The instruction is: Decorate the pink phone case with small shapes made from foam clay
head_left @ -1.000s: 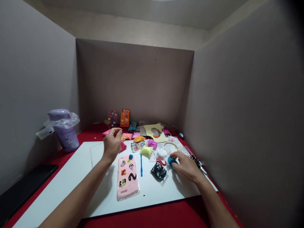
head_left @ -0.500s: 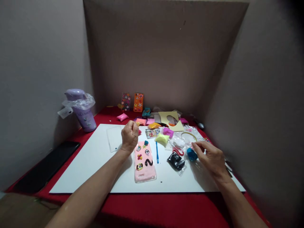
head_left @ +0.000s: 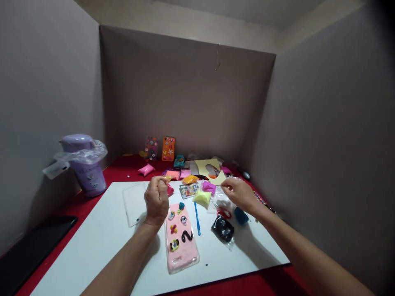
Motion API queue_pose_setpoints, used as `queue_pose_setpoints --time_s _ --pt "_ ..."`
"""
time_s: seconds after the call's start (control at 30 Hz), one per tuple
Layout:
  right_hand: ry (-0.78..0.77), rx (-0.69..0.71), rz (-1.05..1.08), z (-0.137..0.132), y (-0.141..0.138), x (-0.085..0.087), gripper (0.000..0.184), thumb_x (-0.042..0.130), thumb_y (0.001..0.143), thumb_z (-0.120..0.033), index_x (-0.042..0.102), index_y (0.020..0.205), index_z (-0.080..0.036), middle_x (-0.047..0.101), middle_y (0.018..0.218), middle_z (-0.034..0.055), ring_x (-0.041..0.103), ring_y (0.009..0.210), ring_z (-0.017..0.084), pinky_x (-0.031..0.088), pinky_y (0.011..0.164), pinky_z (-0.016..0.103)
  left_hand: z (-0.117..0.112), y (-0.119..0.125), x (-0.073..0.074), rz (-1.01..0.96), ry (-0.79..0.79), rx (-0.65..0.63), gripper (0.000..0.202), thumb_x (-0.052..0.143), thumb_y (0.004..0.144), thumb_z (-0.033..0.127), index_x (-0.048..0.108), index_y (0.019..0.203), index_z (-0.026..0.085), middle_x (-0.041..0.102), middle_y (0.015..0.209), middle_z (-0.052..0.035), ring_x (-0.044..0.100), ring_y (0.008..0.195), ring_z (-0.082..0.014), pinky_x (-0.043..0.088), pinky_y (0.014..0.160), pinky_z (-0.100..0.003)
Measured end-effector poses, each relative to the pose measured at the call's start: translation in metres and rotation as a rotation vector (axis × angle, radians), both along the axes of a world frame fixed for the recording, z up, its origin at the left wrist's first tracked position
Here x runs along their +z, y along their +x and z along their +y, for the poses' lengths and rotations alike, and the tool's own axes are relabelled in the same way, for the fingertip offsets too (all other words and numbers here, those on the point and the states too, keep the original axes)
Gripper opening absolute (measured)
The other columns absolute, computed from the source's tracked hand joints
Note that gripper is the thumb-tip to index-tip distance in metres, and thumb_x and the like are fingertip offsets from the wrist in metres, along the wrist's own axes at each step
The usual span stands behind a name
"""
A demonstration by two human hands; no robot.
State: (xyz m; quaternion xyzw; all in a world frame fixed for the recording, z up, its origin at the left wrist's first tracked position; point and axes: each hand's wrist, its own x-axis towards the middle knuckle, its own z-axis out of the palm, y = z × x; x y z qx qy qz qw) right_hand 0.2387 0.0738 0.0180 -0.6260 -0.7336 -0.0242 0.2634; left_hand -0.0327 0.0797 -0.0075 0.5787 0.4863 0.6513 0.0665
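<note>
- A pink phone case lies flat on a white board, near the middle of the desk, which has a red cover. Small ornaments already sit on it, including a black squiggle and a pink-and-yellow flower.
- The left hand is curled into a fist just beyond the case's upper left edge; whether anything is inside cannot be told.
- The right hand is raised over clear plastic bags, thumb and fingertips drawn together; any tiny thing between them is too small to make out.
- The step in hand appears to be handling small material for decorating, with neither hand working on the case's face. The next move seems to call for a light, steady pinch, without brushing the ornaments.
- Right of the case: a blue tool, red-handled scissors, a bagged black lump and a blue lump.
- To its left: a transparent case.
- Behind: a yellow packet, a purple packet and an orange decorated case.
- Far left: a lilac tumbler.
</note>
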Motion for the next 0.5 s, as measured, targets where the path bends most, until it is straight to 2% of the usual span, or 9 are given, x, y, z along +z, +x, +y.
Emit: queue_pose_setpoints --time_s 0.07,0.2,0.33,0.5 --pt "-0.056 -0.002 -0.059 0.017 -0.008 -0.005 0.014 0.054 0.079 -0.022 0.068 0.077 -0.020 0.069 0.086 0.0045 0.062 0.081 0.018 0.042 0.068 0.025 -0.001 0.000 0.000 0.002 -0.011 -0.007 0.015 0.040 0.082 0.016 0.055 0.081 0.019 0.058 0.072 -0.0013 0.056 0.070 -0.0176 0.042 0.064 -0.028" --pt "-0.157 0.012 -0.144 0.044 -0.022 -0.012 0.017 0.059 0.082 -0.030 0.065 0.095 -0.019 0.065 0.104 0.0067 0.060 0.094 0.019 0.045 0.079 0.030 -0.004 0.002 0.001 0.026 -0.009 -0.048 0.017 0.041 0.082 0.016 0.057 0.080 0.020 0.060 0.075 -0.0027 0.058 0.076 -0.0194 0.044 0.070 -0.031" --pt "-0.304 0.003 -0.188 0.063 -0.030 -0.015 0.025 0.056 0.088 -0.036 0.060 0.101 -0.015 0.062 0.103 0.0055 0.061 0.091 0.017 0.050 0.081 0.037 -0.007 0.003 0.001 0.015 -0.025 -0.075 0.017 0.040 0.086 0.020 0.057 0.087 0.020 0.060 0.077 -0.0030 0.058 0.074 -0.0193 0.046 0.070 -0.032" --pt "-0.394 0.011 -0.139 0.074 -0.032 -0.014 0.025 0.054 0.090 -0.035 0.059 0.102 -0.014 0.062 0.098 0.0039 0.062 0.083 0.015 0.053 0.073 0.033 -0.006 0.003 0.000 -0.007 -0.044 -0.079 0.018 0.039 0.088 0.020 0.057 0.090 0.020 0.061 0.078 -0.0030 0.059 0.074 -0.0189 0.046 0.072 -0.032"
